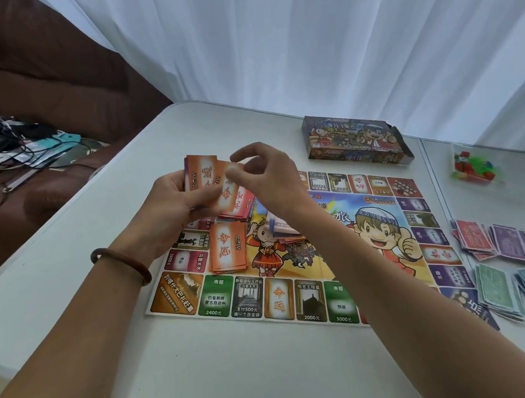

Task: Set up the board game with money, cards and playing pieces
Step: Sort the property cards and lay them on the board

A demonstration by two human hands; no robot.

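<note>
Cards (197, 176) with orange backs sit gripped in the left hand (175, 203) above the board (307, 299), right hand (272, 180) pinching the top one.

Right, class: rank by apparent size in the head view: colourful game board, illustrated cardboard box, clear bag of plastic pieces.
Largest: colourful game board.
Then illustrated cardboard box.
Smallest: clear bag of plastic pieces.
None close.

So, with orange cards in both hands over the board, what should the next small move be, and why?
Probably lay the top card, which the right hand seems to pinch off the orange cards gripped by the left hand, onto the orange pile on the board. That pile already lies stacked there with the same print, and the money is sorted at the right.
</note>
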